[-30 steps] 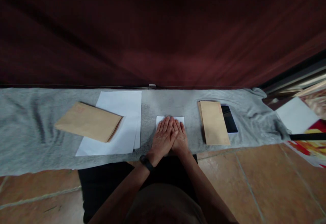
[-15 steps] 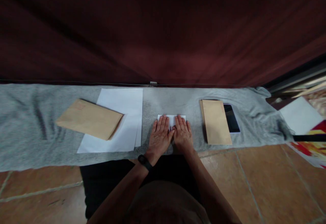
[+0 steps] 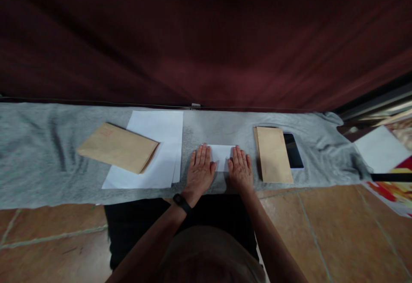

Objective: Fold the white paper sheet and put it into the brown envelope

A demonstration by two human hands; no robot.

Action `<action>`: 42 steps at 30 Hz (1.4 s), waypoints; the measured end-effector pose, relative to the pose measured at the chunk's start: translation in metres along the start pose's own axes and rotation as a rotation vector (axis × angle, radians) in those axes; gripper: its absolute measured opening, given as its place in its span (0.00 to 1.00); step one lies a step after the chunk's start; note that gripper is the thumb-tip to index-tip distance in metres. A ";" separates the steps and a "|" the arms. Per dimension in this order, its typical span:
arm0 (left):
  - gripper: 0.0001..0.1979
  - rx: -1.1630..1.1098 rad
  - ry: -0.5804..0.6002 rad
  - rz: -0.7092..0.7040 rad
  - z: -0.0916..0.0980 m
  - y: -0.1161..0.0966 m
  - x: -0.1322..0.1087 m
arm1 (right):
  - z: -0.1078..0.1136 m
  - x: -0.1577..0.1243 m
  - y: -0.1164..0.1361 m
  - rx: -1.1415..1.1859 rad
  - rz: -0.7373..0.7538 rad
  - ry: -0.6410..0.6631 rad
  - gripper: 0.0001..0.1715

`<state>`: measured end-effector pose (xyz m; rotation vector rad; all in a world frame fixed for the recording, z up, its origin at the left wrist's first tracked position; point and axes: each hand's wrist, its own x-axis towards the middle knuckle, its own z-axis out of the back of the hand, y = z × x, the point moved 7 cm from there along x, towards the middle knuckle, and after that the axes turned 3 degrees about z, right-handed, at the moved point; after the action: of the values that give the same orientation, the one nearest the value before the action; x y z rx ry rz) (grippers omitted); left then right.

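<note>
A small white piece of paper (image 3: 221,157), apparently folded, lies flat on the grey cloth in front of me. My left hand (image 3: 201,166) presses flat on its left end, fingers stretched out and pointing away from me. On the right end rests my right hand (image 3: 240,169), also flat with the fingers extended. The middle of the paper shows between the two hands, while both ends are hidden under them. Neither hand grips anything. A black band (image 3: 182,203) is worn on my left wrist.
Left of my hands, a stack of brown envelopes (image 3: 119,147) lies partly over large white sheets (image 3: 161,124). More brown envelopes (image 3: 274,156) lie to the right, overlapping a dark phone (image 3: 293,150). The grey cloth (image 3: 222,124) covers the narrow surface, backed by a dark red curtain (image 3: 206,51).
My hands have slid apart along the paper, from side by side at its middle out to its two ends. More of the paper shows between them.
</note>
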<state>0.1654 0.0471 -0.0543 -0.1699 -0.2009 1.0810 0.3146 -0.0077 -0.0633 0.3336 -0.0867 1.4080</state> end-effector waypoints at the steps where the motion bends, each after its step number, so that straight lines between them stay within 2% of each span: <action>1: 0.32 -0.001 0.000 -0.001 0.000 0.000 0.000 | 0.001 -0.001 -0.002 0.002 -0.010 -0.005 0.32; 5: 0.33 0.003 0.000 -0.003 0.001 -0.002 0.000 | 0.009 -0.004 0.006 0.050 -0.043 -0.042 0.32; 11: 0.31 0.061 0.078 -0.040 -0.003 -0.001 0.000 | 0.005 -0.010 0.066 0.217 0.151 0.065 0.32; 14: 0.32 0.074 0.088 -0.053 -0.005 0.001 -0.001 | 0.003 -0.012 0.075 0.215 0.166 0.104 0.31; 25: 0.31 0.037 0.003 -0.015 0.002 -0.001 -0.001 | 0.006 -0.023 0.045 0.076 0.162 0.055 0.34; 42: 0.31 -0.006 -0.071 0.043 0.005 0.015 -0.016 | 0.007 -0.032 0.008 -0.010 0.075 0.027 0.35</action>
<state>0.1439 0.0399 -0.0541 -0.1420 -0.2659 1.1304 0.3026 -0.0392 -0.0630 0.3057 -0.0841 1.4857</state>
